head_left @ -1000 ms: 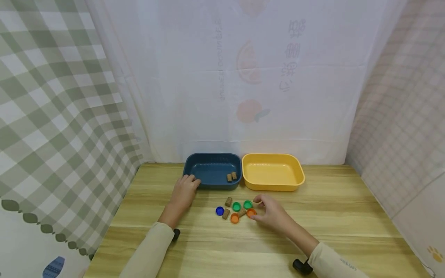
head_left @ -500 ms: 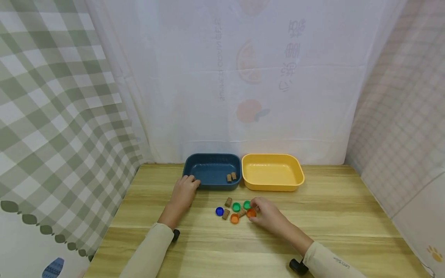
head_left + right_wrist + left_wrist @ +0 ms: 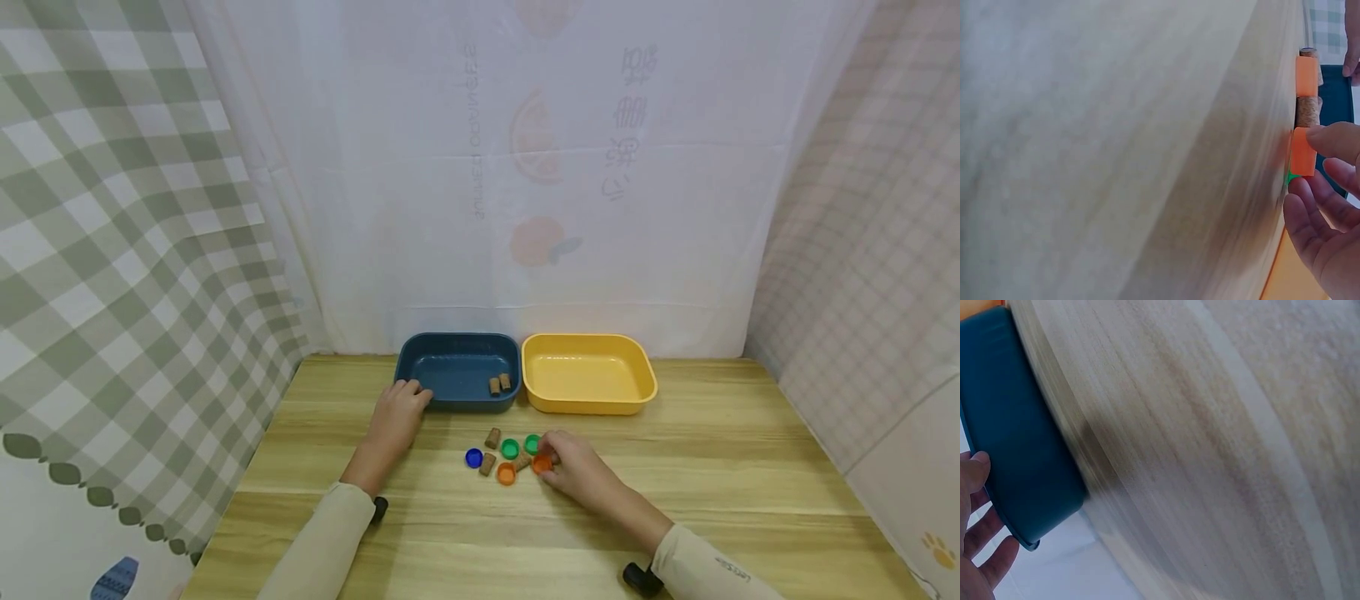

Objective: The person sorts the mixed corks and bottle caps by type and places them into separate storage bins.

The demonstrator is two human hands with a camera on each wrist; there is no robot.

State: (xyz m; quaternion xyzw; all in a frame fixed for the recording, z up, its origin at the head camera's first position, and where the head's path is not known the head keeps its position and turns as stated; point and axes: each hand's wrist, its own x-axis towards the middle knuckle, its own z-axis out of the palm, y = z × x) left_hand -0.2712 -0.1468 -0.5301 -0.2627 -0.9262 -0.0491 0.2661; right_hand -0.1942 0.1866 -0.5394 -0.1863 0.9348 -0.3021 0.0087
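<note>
My left hand (image 3: 397,412) grips the near left corner of a dark blue plastic tub (image 3: 468,404), thumb and fingers around its rim in the left wrist view. Two corks (image 3: 499,384) lie inside that tub, at its right. Lower on the table, my right hand (image 3: 583,473) pinches an orange bottle cap (image 3: 1302,152) between thumb and fingers. Close by lie a second orange cap (image 3: 506,473), two green caps (image 3: 510,449), a blue cap (image 3: 474,457) and several corks (image 3: 487,464). One green cap is partly hidden behind the right hand's fingers in the right wrist view.
A yellow tub (image 3: 588,407) stands against the blue one, on its right, with nothing visible in it. Both are at the back of the wooden table (image 3: 465,550), before a white cloth (image 3: 375,208). Checked cloth (image 3: 150,208) hangs at the left side.
My right hand has moved slightly left and its fingers have closed in on the orange cap. The left hand keeps its place on the blue tub.
</note>
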